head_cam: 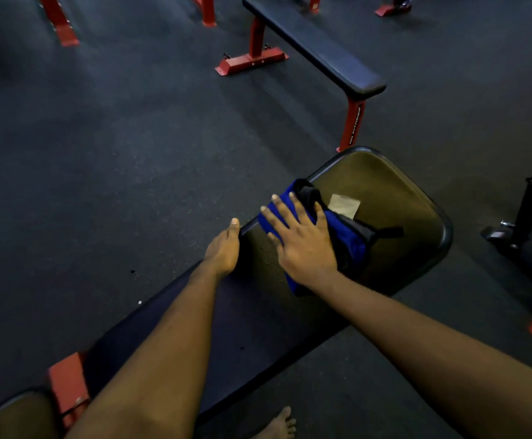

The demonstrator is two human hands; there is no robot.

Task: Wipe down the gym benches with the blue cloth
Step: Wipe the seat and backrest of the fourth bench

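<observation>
A black padded gym bench (pixel 394 191) runs from the lower left to the middle right. A blue cloth (pixel 348 237) with black trim lies bunched on its wide end. My right hand (pixel 299 242) lies flat on the cloth with spread, straight fingers, pressing it onto the pad. My left hand (pixel 225 248) grips the bench's left edge, thumb on top and fingers hidden below the edge. A pale patch (pixel 344 205) sits on the pad just beyond the cloth.
A second black bench (pixel 318 49) on a red frame stands farther back. More red frame feet (pixel 65 33) line the top edge. Dark equipment with a wheel (pixel 524 223) stands at the right. A bare foot (pixel 277 426) stands on the dark rubber floor.
</observation>
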